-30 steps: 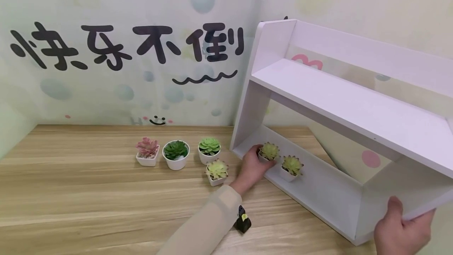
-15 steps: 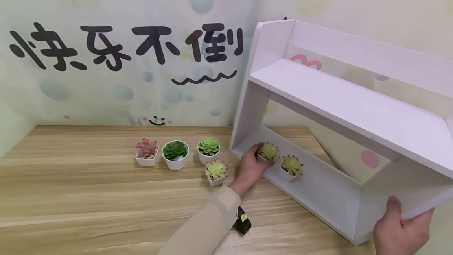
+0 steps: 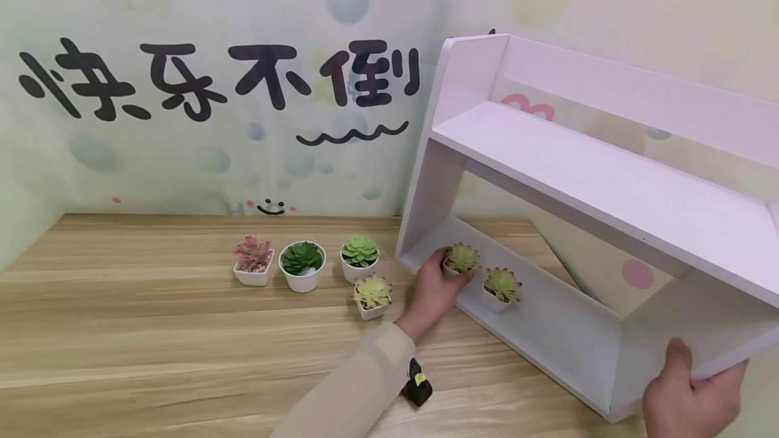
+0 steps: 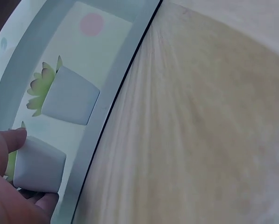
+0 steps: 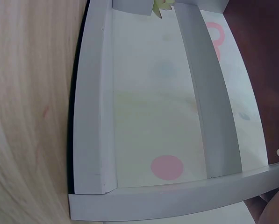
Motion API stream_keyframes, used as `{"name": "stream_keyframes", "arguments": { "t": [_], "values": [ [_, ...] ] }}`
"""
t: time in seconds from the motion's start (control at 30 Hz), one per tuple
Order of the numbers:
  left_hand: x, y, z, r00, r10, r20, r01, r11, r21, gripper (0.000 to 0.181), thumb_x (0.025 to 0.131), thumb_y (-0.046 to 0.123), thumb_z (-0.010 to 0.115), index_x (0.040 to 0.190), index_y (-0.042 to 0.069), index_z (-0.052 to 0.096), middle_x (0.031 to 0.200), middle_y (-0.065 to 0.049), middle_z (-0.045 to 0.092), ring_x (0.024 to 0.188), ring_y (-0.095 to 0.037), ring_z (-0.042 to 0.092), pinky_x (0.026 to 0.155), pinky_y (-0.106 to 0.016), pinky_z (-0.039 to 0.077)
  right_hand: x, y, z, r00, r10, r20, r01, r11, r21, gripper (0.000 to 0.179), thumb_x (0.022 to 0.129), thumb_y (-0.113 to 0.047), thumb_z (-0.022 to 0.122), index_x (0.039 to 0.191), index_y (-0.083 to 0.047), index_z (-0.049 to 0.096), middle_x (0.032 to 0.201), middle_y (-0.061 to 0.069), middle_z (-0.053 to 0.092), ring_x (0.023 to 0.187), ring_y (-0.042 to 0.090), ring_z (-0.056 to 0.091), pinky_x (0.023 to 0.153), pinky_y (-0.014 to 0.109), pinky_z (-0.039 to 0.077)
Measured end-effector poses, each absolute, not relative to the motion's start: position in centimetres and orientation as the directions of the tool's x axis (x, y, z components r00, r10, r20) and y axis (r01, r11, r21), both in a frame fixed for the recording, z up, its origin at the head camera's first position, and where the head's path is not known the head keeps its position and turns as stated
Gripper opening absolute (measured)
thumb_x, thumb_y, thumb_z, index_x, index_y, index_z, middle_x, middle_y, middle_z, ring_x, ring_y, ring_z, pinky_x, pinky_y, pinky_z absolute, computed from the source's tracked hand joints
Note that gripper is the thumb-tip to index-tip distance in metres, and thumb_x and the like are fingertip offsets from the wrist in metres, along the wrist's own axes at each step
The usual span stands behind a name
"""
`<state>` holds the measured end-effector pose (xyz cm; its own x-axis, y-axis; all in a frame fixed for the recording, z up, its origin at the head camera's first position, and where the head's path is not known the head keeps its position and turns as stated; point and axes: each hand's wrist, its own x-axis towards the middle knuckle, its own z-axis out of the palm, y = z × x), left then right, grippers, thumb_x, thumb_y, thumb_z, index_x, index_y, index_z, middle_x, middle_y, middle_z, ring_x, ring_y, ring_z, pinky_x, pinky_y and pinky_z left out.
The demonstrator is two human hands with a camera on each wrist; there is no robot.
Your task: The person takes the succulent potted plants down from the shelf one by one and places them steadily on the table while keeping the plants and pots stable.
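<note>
My left hand [image 3: 433,293] grips the white pot of a yellow-green potted succulent [image 3: 462,259], upright on the bottom board of a white shelf [image 3: 584,154]. In the left wrist view, the thumb and fingers lie on opposite sides of this pot [image 4: 40,164]. Just right of it on the same board is a matching potted succulent [image 3: 502,286], apart from the hand. At the shelf's right end, my right hand [image 3: 694,394] holds the edge of the side panel, its thumb on the inner face. The right wrist view catches only part of that hand [image 5: 278,203] beside the panel [image 5: 176,199].
Left of the shelf on the wooden table [image 3: 152,330] stand a pink succulent [image 3: 253,261], a dark green one [image 3: 302,265], a bright green one [image 3: 360,257] and a yellow-green one [image 3: 372,295]. A black device [image 3: 418,384] shows beside the left sleeve. A printed wall covering [image 3: 213,154] hangs behind.
</note>
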<state>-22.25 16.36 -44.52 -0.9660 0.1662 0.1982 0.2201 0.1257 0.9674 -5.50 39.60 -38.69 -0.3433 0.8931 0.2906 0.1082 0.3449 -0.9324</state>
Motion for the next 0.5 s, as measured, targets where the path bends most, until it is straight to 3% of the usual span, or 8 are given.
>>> {"name": "stream_keyframes", "arguments": {
  "t": [0.5],
  "values": [
    [-21.4, 15.9, -42.1, -0.957, 0.217, 0.193, 0.223, 0.125, 0.967, 0.059, 0.090, 0.018, 0.074, 0.140, -0.001, 0.049, 0.140, -0.020, 0.059, 0.136, -0.031, 0.054, 0.113, -0.044, 0.046, -5.5, 39.8, -38.9, -0.329, 0.900, 0.286, 0.070, 0.325, -0.943, 0.045, 0.097, -0.021, 0.057, 0.139, -0.036, 0.054, 0.111, -0.027, 0.058, 0.109, -0.003, 0.055, 0.107, 0.018, 0.043]
  ]
}}
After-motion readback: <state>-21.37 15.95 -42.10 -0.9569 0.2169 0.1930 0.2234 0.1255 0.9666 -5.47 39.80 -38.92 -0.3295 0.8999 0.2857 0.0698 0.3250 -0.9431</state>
